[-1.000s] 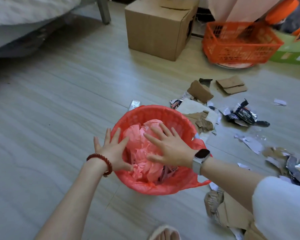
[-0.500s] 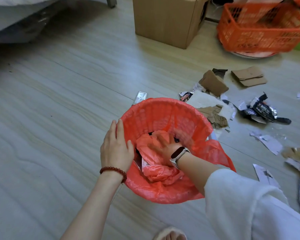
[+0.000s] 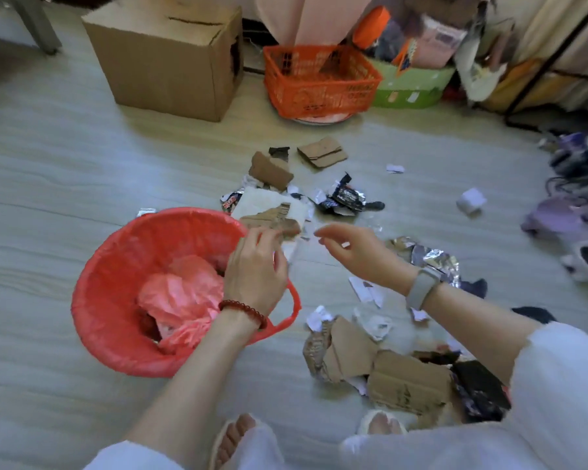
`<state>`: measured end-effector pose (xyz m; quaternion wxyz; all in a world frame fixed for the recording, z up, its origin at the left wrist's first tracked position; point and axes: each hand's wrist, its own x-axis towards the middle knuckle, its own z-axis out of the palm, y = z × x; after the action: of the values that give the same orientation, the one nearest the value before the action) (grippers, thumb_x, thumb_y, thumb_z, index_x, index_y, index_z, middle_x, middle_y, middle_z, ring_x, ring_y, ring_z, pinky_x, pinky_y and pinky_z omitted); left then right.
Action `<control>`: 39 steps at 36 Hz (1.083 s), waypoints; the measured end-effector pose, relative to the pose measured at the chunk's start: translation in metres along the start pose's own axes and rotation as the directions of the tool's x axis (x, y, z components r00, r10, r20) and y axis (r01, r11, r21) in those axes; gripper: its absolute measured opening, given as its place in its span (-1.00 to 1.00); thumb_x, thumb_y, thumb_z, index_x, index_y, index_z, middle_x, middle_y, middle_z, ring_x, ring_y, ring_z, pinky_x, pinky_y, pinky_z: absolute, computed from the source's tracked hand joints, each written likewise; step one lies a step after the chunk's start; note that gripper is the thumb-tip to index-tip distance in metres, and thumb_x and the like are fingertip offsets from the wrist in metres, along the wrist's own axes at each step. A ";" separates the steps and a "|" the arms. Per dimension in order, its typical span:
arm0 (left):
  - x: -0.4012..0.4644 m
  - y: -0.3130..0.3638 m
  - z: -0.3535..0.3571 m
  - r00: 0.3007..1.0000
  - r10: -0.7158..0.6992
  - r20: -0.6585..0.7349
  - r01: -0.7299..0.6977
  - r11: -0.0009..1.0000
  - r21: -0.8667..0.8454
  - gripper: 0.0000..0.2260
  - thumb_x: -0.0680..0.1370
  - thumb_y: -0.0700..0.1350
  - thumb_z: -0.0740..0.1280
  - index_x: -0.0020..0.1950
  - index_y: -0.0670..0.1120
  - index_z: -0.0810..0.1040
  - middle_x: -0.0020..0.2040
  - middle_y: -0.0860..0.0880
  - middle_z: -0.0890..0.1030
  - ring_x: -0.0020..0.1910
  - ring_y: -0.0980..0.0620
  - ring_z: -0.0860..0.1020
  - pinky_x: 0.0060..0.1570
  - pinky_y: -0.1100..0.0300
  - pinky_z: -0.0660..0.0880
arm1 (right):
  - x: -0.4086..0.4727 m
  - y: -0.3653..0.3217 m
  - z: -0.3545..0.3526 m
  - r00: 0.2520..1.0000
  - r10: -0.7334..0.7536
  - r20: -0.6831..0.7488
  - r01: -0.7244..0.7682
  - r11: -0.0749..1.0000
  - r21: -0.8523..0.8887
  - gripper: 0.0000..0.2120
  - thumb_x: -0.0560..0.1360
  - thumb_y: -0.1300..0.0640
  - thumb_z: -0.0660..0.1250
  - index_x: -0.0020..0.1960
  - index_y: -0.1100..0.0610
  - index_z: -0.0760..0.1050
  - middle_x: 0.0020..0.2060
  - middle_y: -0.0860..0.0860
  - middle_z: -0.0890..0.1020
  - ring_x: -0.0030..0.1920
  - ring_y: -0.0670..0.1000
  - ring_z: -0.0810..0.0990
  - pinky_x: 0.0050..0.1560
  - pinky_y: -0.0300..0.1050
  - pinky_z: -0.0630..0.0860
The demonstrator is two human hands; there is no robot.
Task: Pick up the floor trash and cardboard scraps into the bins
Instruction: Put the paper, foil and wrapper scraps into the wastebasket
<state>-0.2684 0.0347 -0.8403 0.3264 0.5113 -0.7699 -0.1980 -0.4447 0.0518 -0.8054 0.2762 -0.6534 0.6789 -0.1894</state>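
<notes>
A round bin lined with a red bag (image 3: 92, 276) stands on the wood floor, with crumpled red plastic (image 3: 180, 293) pressed down inside. My left hand (image 3: 255, 269) is over the bin's right rim. Its bent fingers are at the near edge of a torn cardboard scrap (image 3: 269, 218) that lies on a white sheet (image 3: 262, 200); whether they grip it is unclear. My right hand (image 3: 353, 252) hovers just right of that scrap, fingers loosely curled and holding nothing. More cardboard scraps (image 3: 408, 385) lie by my feet. A black wrapper (image 3: 347, 198) and crumpled foil (image 3: 431, 261) are on the floor.
A large cardboard box (image 3: 170, 59), an orange crate (image 3: 319, 83) and a green bin (image 3: 411, 86) stand at the back. Folded cardboard pieces (image 3: 321, 152) and paper bits dot the floor between. Purple shoes and cables (image 3: 564, 215) lie at the right.
Both hands have left the bin: the right hand came out of the red bag and moved right, and the left hand shifted from the near rim to the cardboard scrap. The view tilted up.
</notes>
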 end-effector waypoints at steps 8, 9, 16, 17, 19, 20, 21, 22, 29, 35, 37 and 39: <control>-0.018 0.070 0.088 0.893 0.165 0.419 -0.137 0.986 -0.096 -0.75 0.56 -0.17 0.18 0.23 -0.10 0.48 0.20 -0.05 0.48 0.15 -0.04 0.48 0.08 0.06 0.46 | -0.078 0.127 -0.047 0.931 0.363 -0.026 -0.364 0.932 -0.003 -0.71 0.58 0.17 0.15 0.27 0.16 0.46 0.20 0.07 0.56 0.10 0.00 0.54 0.03 -0.22 0.39; -0.019 0.072 0.101 0.866 0.120 0.485 -0.099 0.993 -0.069 -0.74 0.57 -0.14 0.17 0.25 -0.07 0.46 0.24 -0.02 0.46 0.18 -0.01 0.46 0.10 0.08 0.45 | -0.084 0.142 -0.047 0.915 0.402 -0.018 -0.403 0.915 -0.011 -0.70 0.59 0.17 0.13 0.28 0.16 0.45 0.21 0.07 0.55 0.14 0.04 0.53 0.02 -0.20 0.40; -0.038 0.019 0.193 0.671 -0.204 0.713 0.090 0.977 0.195 -0.67 0.60 -0.11 0.11 0.36 -0.03 0.34 0.35 -0.03 0.34 0.28 -0.03 0.39 0.18 0.10 0.40 | -0.084 0.236 0.011 0.861 0.493 0.126 -0.475 0.867 -0.149 -0.64 0.58 0.16 0.12 0.36 0.09 0.36 0.25 0.11 0.52 0.16 0.11 0.53 0.09 -0.07 0.46; -0.041 0.005 0.202 0.647 -0.248 0.721 0.115 0.967 0.229 -0.67 0.60 -0.10 0.10 0.37 -0.03 0.33 0.36 -0.05 0.34 0.30 -0.05 0.36 0.22 0.07 0.38 | -0.079 0.245 0.024 0.860 0.480 0.172 -0.453 0.874 -0.175 -0.63 0.58 0.14 0.12 0.38 0.07 0.33 0.26 0.11 0.50 0.19 0.10 0.52 0.12 -0.06 0.46; -0.044 -0.023 0.216 0.602 -0.345 0.720 0.188 0.938 0.292 -0.65 0.59 -0.09 0.11 0.39 -0.05 0.32 0.37 -0.10 0.33 0.33 -0.10 0.33 0.26 0.03 0.34 | -0.071 0.257 0.052 0.855 0.449 0.260 -0.404 0.891 -0.209 -0.61 0.58 0.12 0.12 0.40 0.05 0.30 0.29 0.12 0.45 0.25 0.10 0.47 0.19 -0.03 0.44; -0.045 -0.037 0.224 0.582 -0.393 0.712 0.225 0.919 0.323 -0.64 0.58 -0.10 0.11 0.37 -0.07 0.34 0.35 -0.14 0.35 0.32 -0.13 0.33 0.25 0.01 0.35 | -0.068 0.260 0.065 0.853 0.433 0.291 -0.380 0.898 -0.222 -0.60 0.58 0.11 0.12 0.41 0.04 0.28 0.31 0.11 0.42 0.28 0.11 0.43 0.22 -0.02 0.41; -0.045 -0.048 0.230 0.564 -0.443 0.697 0.272 0.897 0.349 -0.66 0.56 -0.12 0.12 0.33 -0.12 0.37 0.31 -0.18 0.39 0.27 -0.18 0.37 0.22 -0.01 0.38 | -0.064 0.263 0.078 0.854 0.417 0.310 -0.356 0.904 -0.237 -0.59 0.58 0.10 0.12 0.43 0.03 0.25 0.32 0.11 0.38 0.30 0.11 0.39 0.23 -0.02 0.39; -0.046 -0.056 0.235 0.552 -0.490 0.675 0.329 0.872 0.363 -0.69 0.54 -0.13 0.13 0.26 -0.17 0.41 0.24 -0.23 0.43 0.20 -0.22 0.42 0.15 -0.03 0.41 | -0.061 0.266 0.089 0.859 0.403 0.316 -0.332 0.908 -0.255 -0.57 0.58 0.09 0.12 0.45 0.01 0.20 0.34 0.11 0.35 0.32 0.12 0.35 0.23 0.00 0.38; -0.047 -0.064 0.257 0.458 -0.667 0.588 0.684 0.687 0.245 -0.56 0.51 -0.06 0.31 0.34 -0.13 0.29 0.00 -0.12 0.52 0.02 -0.12 0.49 0.02 0.13 0.40 | -0.052 0.284 0.121 0.871 0.307 0.384 -0.133 0.899 -0.417 -0.35 0.53 0.23 0.11 0.49 -0.16 -0.06 0.49 0.03 0.02 0.41 0.19 0.10 0.20 0.10 0.35; -0.055 -0.057 0.252 0.385 -0.620 0.684 0.735 0.654 0.178 -0.93 0.47 -0.21 0.37 -0.20 -0.09 0.53 -0.25 -0.07 0.56 -0.19 -0.07 0.52 -0.19 0.22 0.43 | -0.076 0.272 0.142 0.839 0.297 0.457 -0.215 0.951 -0.222 -0.61 0.54 0.28 0.13 0.35 0.11 0.31 0.30 0.13 0.33 0.28 0.22 0.30 0.20 0.06 0.38; -0.058 -0.058 0.246 0.342 -0.602 0.721 0.759 0.630 0.166 -0.80 0.49 -0.27 0.34 -0.33 -0.09 0.51 -0.39 -0.03 0.50 -0.39 0.03 0.46 -0.43 0.31 0.39 | -0.078 0.265 0.145 0.832 0.306 0.463 -0.309 0.948 -0.072 -0.74 0.55 0.27 0.11 0.20 0.18 0.44 0.18 0.18 0.50 0.19 0.20 0.46 0.10 -0.03 0.39; -0.060 -0.061 0.237 0.270 -0.595 0.757 0.779 0.597 0.191 -0.79 0.52 -0.27 0.30 -0.31 -0.11 0.49 -0.44 -0.04 0.44 -0.53 0.10 0.39 -0.61 0.40 0.28 | -0.077 0.258 0.141 0.818 0.309 0.485 -0.353 0.935 0.001 -0.78 0.57 0.22 0.11 0.12 0.19 0.48 0.11 0.16 0.58 0.13 0.18 0.53 0.02 -0.08 0.39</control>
<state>-0.3798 0.0584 -1.0652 -0.0949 0.6198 -0.4999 -0.5974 -0.5597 0.1624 -1.0647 0.4930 -0.5385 0.6833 -0.0021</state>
